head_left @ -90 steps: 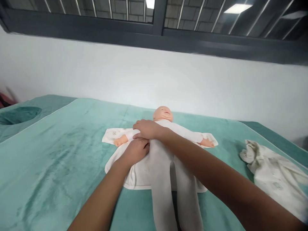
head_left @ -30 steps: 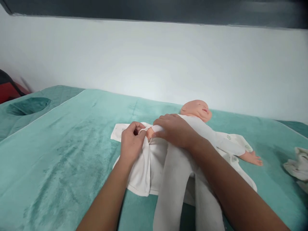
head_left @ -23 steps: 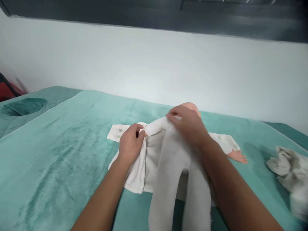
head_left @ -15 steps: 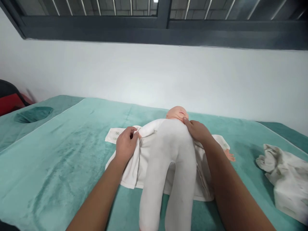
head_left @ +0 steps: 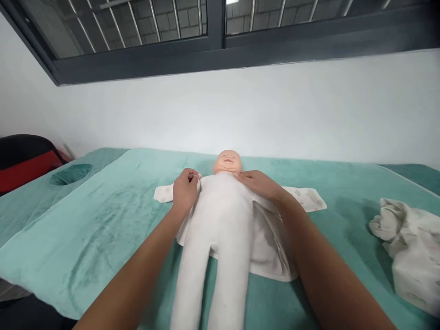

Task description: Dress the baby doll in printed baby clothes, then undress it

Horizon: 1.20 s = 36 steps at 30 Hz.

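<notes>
A baby doll (head_left: 220, 208) in a white body suit lies on its back, head toward the wall. Beneath it a white baby shirt (head_left: 271, 247) is spread open, with one printed sleeve (head_left: 307, 198) stretched out to the right and another partly visible at left. My left hand (head_left: 186, 189) is closed at the doll's arm on the left side, its fingers pinching white cloth that looks like the shirt; the fingertips are partly hidden. My right hand (head_left: 259, 183) rests with fingers stretched over the doll's upper chest and shoulder, just below the neck.
A green plush cover (head_left: 113, 220) lies over the bed, with a round hollow (head_left: 70, 174) at the far left. Crumpled white cloth (head_left: 412, 247) lies at right. A black and red item (head_left: 27, 165) stands at left. Behind are a white wall (head_left: 172, 114) and a barred window.
The doll's torso and head have shifted left and now lie straighter. My right hand has moved left with it, onto the chest. The doll's hand at right no longer shows, and the view has tilted.
</notes>
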Each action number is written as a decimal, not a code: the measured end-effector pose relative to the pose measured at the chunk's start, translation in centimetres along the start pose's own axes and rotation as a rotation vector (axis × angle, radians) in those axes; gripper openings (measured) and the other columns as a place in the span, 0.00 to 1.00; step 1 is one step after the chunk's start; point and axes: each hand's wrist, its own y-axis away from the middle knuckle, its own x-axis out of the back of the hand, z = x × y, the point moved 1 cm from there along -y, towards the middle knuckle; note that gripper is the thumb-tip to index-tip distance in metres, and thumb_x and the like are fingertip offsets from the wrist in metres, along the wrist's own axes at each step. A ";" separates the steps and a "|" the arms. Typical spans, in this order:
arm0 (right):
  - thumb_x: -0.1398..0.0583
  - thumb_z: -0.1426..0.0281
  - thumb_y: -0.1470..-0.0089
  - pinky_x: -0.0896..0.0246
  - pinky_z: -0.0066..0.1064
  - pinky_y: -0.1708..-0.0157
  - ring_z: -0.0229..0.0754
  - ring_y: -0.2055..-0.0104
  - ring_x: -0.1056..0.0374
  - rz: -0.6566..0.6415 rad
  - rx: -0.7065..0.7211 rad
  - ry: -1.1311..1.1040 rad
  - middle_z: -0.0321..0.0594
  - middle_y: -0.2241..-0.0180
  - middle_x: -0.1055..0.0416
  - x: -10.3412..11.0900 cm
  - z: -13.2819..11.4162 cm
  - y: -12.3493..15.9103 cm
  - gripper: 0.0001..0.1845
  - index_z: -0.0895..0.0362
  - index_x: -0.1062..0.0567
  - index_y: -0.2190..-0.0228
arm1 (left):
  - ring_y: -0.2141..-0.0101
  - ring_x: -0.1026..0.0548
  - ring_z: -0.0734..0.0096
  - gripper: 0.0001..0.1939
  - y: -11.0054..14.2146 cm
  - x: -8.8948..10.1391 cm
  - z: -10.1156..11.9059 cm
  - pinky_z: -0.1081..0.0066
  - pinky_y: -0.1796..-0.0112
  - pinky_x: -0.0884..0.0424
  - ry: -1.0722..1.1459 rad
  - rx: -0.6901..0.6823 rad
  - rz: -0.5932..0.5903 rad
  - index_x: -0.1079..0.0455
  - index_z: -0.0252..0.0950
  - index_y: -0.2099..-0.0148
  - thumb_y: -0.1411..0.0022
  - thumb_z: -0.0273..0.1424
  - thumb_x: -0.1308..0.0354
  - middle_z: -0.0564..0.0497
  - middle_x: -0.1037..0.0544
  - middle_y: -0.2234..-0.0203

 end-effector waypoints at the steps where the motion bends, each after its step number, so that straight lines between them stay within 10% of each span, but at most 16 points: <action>1: 0.50 0.40 0.47 0.40 0.31 0.65 0.50 0.62 0.30 -0.011 0.045 0.003 0.40 0.64 0.22 -0.4 -0.3 0.0 0.36 0.57 0.21 0.69 | 0.68 0.28 0.69 0.08 -0.2 0.1 0.3 0.69 0.64 0.35 -0.005 -0.018 -0.012 0.31 0.38 0.62 0.40 0.31 0.50 0.53 0.23 0.70; 12: 0.53 0.42 0.43 0.39 0.37 0.54 0.55 0.51 0.31 -0.060 0.044 0.015 0.42 0.50 0.25 -2.4 0.8 -1.2 0.34 0.52 0.21 0.58 | 0.52 0.29 0.58 0.17 5.6 4.8 -3.9 0.59 0.50 0.34 -0.219 0.075 0.070 0.33 0.35 0.53 0.41 0.39 0.46 0.42 0.27 0.54; 16: 0.53 0.41 0.43 0.40 0.37 0.51 0.55 0.48 0.33 -0.061 0.039 -0.013 0.41 0.47 0.28 -2.5 0.8 -1.0 0.35 0.51 0.23 0.53 | 0.59 0.25 0.58 0.23 8.5 5.6 -4.9 0.58 0.55 0.32 -0.242 0.230 -0.087 0.35 0.33 0.48 0.39 0.43 0.48 0.43 0.24 0.61; 26: 0.52 0.42 0.43 0.42 0.38 0.47 0.56 0.44 0.35 -0.052 0.018 -0.026 0.42 0.45 0.30 -2.4 0.7 -0.9 0.35 0.52 0.24 0.51 | 0.50 0.31 0.50 0.22 8.6 6.0 -5.6 0.57 0.51 0.37 -0.599 0.176 -0.019 0.32 0.31 0.48 0.41 0.38 0.46 0.37 0.26 0.53; 32: 0.51 0.41 0.45 0.41 0.38 0.49 0.57 0.46 0.34 -0.045 -0.025 -0.049 0.42 0.46 0.29 -2.4 0.6 -0.8 0.36 0.52 0.24 0.51 | 0.64 0.26 0.61 0.14 8.6 7.0 -3.5 0.66 0.61 0.32 -0.198 0.246 -0.142 0.28 0.36 0.63 0.38 0.39 0.50 0.49 0.22 0.67; 36: 0.51 0.41 0.45 0.41 0.38 0.49 0.56 0.46 0.34 -0.044 -0.008 -0.050 0.42 0.45 0.29 -2.4 0.9 -1.0 0.36 0.52 0.24 0.50 | 0.55 0.26 0.63 0.13 9.4 7.2 0.9 0.66 0.53 0.33 0.095 0.126 -0.021 0.31 0.37 0.59 0.35 0.40 0.51 0.49 0.22 0.56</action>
